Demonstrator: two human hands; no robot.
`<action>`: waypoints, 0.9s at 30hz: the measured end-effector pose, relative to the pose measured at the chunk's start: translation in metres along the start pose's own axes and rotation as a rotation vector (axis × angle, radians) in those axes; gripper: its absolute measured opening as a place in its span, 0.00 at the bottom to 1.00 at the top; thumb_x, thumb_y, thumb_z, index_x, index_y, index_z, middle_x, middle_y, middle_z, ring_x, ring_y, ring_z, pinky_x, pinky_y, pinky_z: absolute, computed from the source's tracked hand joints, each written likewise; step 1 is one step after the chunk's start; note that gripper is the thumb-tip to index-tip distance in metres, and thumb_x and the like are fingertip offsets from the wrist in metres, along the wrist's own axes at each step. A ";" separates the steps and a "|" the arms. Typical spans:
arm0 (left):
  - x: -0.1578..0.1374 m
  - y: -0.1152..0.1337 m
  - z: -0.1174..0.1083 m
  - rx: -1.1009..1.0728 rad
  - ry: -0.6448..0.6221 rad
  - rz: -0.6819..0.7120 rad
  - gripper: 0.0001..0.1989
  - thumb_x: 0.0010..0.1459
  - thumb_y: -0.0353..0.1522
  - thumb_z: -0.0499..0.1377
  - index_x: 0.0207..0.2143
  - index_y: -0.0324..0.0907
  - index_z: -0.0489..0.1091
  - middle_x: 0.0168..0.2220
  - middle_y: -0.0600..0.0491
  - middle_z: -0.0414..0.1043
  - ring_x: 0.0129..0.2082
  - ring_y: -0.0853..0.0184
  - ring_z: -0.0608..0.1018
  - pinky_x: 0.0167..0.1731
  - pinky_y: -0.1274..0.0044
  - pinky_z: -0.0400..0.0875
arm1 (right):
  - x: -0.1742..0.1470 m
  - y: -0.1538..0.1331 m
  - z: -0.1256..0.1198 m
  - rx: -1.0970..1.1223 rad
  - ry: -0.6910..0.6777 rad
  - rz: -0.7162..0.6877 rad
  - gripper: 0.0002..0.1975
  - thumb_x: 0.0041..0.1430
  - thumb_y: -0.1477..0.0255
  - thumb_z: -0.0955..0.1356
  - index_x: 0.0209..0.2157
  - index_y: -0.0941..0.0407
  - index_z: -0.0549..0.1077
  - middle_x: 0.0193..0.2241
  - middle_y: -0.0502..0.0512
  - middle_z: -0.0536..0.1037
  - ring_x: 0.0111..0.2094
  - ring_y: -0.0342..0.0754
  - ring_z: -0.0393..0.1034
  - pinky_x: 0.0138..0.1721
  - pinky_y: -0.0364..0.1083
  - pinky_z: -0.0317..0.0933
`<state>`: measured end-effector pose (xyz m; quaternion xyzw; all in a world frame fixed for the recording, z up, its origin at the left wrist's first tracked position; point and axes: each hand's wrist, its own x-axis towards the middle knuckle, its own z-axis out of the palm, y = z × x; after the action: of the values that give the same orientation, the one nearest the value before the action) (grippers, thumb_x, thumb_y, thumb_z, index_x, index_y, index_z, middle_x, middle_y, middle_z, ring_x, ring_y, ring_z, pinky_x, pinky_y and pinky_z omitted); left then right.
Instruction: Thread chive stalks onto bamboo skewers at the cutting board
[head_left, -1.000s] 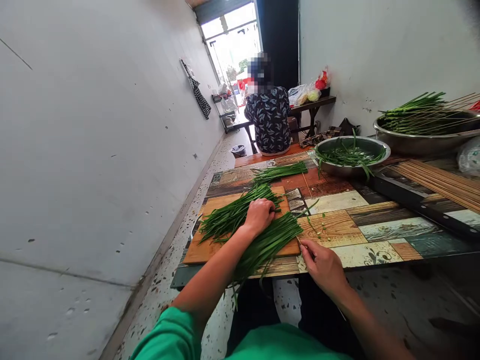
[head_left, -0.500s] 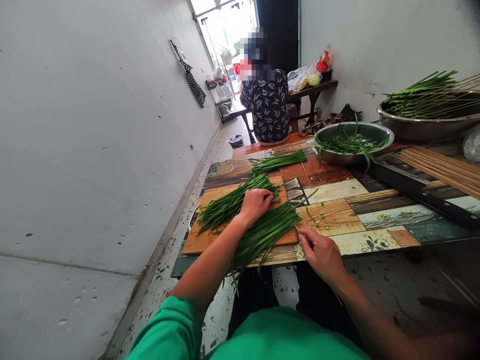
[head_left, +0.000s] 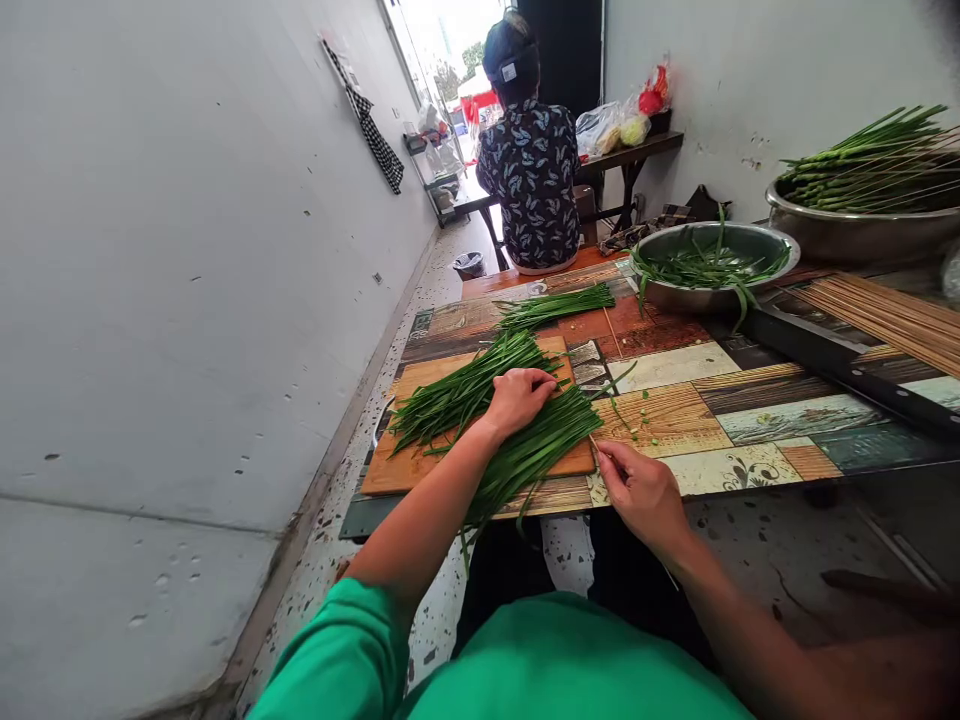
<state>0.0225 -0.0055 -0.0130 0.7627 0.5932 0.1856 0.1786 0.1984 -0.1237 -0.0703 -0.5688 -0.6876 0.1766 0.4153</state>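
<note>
Pinching skewer (head_left: 593, 441) at garlic chives (head_left: 540, 445): right hand (head_left: 641, 490) | left hand (head_left: 517, 400) over chives, grip unclear | hands barely shifted, same step

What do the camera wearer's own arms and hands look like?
A creased green sleeve shows on the left; the right one is out of view. Both forearms are bare, and the left hand and right hand wear no gloves.

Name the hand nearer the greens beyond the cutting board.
Left hand: above the cutting board, short of the far greens; the right hand is farther, by the near table edge.
</note>
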 end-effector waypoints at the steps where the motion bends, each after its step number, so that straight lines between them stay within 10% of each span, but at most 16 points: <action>1: 0.000 0.000 0.000 -0.005 0.002 0.002 0.11 0.57 0.34 0.55 0.37 0.43 0.77 0.35 0.54 0.79 0.36 0.67 0.76 0.41 0.77 0.65 | 0.000 0.000 0.000 -0.002 -0.002 -0.002 0.13 0.60 0.69 0.61 0.37 0.55 0.76 0.29 0.52 0.81 0.27 0.45 0.74 0.27 0.41 0.62; 27: -0.002 -0.005 0.002 -0.142 0.006 -0.001 0.11 0.55 0.32 0.58 0.40 0.43 0.77 0.38 0.55 0.79 0.39 0.68 0.77 0.44 0.78 0.68 | -0.001 0.001 0.001 0.043 0.010 -0.006 0.13 0.60 0.69 0.61 0.38 0.54 0.76 0.33 0.53 0.81 0.31 0.46 0.76 0.31 0.42 0.66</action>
<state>0.0190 -0.0069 -0.0170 0.7472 0.5796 0.2294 0.2303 0.1988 -0.1238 -0.0720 -0.5585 -0.6831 0.1874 0.4316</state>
